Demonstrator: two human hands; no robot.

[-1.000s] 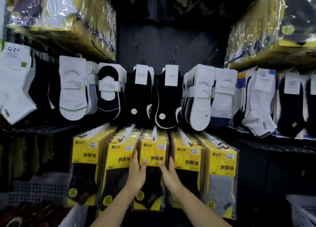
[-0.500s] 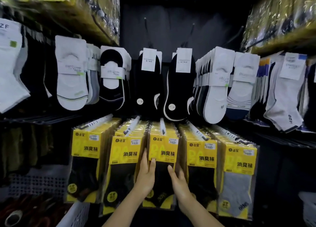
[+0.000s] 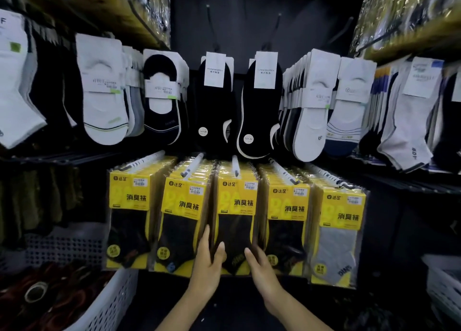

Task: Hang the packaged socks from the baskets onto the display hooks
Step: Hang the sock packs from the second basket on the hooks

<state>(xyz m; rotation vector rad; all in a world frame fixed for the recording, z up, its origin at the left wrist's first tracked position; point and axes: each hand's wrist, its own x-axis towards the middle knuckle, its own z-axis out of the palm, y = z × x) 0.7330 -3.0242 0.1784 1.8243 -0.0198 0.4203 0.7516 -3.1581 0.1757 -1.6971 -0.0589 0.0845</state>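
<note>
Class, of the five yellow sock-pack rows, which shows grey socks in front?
The rightmost row: only its front pack holds grey socks, not black.

The yellow pack headers (image 3: 237,196) in the lower row read 达足 at top left and 消臭袜 in black. A round sticker (image 3: 248,139) on a black sock (image 3: 259,111) begins "100%"; the rest is illegible.
</note>
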